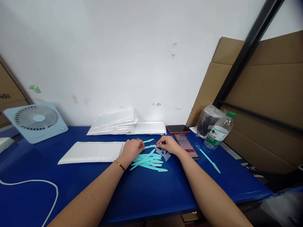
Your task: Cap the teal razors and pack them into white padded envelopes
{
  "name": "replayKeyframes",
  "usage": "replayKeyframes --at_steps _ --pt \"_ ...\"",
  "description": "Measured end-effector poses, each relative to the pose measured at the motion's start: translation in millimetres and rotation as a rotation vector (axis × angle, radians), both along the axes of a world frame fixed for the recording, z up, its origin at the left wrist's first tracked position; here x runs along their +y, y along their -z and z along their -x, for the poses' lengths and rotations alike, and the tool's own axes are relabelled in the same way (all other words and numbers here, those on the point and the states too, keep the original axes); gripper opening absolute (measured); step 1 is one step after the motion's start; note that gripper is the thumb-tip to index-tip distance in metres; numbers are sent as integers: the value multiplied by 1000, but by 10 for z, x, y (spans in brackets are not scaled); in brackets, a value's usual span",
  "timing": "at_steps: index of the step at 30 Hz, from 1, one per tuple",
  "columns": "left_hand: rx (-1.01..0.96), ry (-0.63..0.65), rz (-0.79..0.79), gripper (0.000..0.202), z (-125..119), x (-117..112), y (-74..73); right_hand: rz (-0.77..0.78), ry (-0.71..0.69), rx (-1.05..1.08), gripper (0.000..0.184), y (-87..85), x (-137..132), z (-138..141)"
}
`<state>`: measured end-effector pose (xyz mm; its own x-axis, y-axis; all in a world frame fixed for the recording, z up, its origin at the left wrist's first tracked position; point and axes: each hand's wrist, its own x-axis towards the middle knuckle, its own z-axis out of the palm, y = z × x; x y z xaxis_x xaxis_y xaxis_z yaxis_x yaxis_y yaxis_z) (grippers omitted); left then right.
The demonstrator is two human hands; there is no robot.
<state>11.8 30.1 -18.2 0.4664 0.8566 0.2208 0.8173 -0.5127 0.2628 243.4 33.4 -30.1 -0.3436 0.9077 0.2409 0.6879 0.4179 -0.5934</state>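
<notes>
My left hand is closed on the handle of a teal eyebrow razor, which points right. At that razor's blade end, my right hand pinches with thumb and fingertips; what lies between them is too small to make out. Just below both hands is a loose pile of several teal eyebrow razors, lying crossed over one another. Several small clear blade caps are scattered under my right hand. One more teal razor lies behind the held one, partly hidden by my left fingers.
A white padded envelope lies left, with stacked envelopes against the wall. Two phones, one dark and one lit, a water bottle and a single razor are right. A fan and white cable are left.
</notes>
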Motion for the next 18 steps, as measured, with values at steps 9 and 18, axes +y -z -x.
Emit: replayKeyframes --at_steps 9,18 --pt "-100 -4 -19 19 -22 -36 -70 -96 7 -28 16 -70 -48 40" --pt "-73 137 273 17 -18 -188 -110 -37 -32 -151 7 -85 -116 8"
